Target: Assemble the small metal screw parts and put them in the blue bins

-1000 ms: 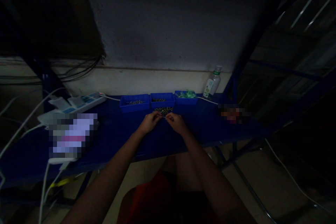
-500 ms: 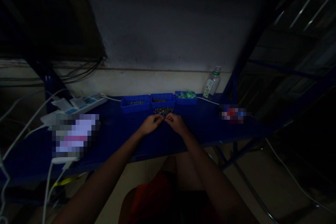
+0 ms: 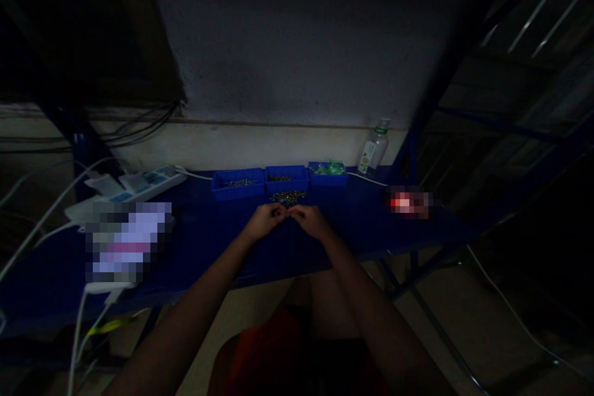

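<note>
My left hand (image 3: 268, 221) and my right hand (image 3: 307, 219) meet fingertip to fingertip low over the blue table (image 3: 199, 219). The fingers of both are pinched together; whatever they hold is too small and dark to name. Just beyond the fingertips lies a loose pile of small shiny metal parts (image 3: 288, 197). Behind it stand three blue bins in a row. Slender metal pieces lie in the left bin (image 3: 237, 192), small metal parts in the middle bin (image 3: 288, 186), and crumpled green plastic in the right bin (image 3: 327, 180).
A clear bottle (image 3: 374, 150) with a green cap band stands against the wall at the back right. A blurred-out item (image 3: 409, 203) lies at the right. To the left are a white power strip (image 3: 155, 180), cables and a blurred-out lit device (image 3: 132, 241).
Both hands stay together at nearly the same spot, with the fingertips shifted slightly. The view has moved a little, and the blurred item at the right shows different colours.
</note>
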`<action>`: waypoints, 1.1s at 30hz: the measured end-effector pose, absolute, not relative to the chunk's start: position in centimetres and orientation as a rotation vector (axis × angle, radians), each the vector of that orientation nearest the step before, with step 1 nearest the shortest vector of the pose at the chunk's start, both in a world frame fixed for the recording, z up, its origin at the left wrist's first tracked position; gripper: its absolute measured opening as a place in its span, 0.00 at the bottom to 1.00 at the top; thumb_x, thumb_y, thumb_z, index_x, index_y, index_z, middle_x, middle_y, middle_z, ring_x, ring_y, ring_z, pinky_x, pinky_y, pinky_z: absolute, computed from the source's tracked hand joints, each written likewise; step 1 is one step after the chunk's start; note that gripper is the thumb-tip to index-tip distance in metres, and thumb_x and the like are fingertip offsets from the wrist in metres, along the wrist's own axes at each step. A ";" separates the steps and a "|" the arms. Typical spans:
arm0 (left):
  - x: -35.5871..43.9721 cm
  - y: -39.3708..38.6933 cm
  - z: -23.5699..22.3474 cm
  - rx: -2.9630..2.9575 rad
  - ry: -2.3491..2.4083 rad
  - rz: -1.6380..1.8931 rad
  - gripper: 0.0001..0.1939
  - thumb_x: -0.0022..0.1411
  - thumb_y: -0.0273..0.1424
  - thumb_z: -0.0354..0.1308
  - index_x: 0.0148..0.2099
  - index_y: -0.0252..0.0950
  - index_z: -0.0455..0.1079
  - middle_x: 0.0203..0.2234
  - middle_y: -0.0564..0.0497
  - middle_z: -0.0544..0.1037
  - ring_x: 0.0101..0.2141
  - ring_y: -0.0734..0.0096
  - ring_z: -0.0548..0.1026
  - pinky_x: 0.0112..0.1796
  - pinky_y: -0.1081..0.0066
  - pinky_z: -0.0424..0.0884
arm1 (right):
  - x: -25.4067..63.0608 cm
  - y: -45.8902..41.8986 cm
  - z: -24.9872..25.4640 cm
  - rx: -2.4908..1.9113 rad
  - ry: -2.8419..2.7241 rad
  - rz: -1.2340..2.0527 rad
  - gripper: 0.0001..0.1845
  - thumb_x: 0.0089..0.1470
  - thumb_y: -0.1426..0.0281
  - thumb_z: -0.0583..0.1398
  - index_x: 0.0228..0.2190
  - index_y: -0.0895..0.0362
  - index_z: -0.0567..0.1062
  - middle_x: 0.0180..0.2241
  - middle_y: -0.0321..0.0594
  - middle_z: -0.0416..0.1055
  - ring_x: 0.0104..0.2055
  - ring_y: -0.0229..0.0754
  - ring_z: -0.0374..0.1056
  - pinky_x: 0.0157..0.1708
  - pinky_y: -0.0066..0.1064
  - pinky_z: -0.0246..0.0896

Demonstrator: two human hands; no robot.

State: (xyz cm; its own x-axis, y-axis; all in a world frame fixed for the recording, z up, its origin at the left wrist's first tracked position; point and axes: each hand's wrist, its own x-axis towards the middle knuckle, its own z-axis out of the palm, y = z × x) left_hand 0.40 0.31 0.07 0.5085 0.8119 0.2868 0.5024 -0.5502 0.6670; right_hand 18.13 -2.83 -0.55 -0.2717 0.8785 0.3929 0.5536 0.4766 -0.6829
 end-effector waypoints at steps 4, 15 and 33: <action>0.3 0.4 0.0 2.258 1.091 0.824 0.12 0.54 0.36 0.52 0.34 0.33 0.71 0.26 0.53 0.75 0.27 0.73 0.69 0.28 0.76 0.62 | 18.2 -2.5 -0.8 -1.175 -1.930 0.498 0.11 0.54 0.71 0.53 0.36 0.54 0.73 0.36 0.36 0.74 0.38 0.36 0.69 0.39 0.26 0.60; 0.5 0.2 0.2 2.191 1.059 0.935 0.16 0.55 0.39 0.52 0.39 0.32 0.70 0.30 0.50 0.75 0.27 0.73 0.69 0.29 0.75 0.65 | 18.1 -2.1 -1.3 -1.277 -1.928 0.360 0.07 0.53 0.70 0.54 0.32 0.56 0.72 0.32 0.38 0.72 0.35 0.36 0.67 0.38 0.26 0.59; 0.5 -0.5 0.8 2.319 1.145 0.923 0.11 0.57 0.34 0.49 0.39 0.35 0.68 0.31 0.51 0.75 0.32 0.70 0.72 0.36 0.73 0.65 | 18.1 -2.8 -0.3 -1.268 -1.886 0.463 0.11 0.56 0.65 0.50 0.36 0.54 0.71 0.31 0.34 0.72 0.34 0.34 0.68 0.36 0.24 0.58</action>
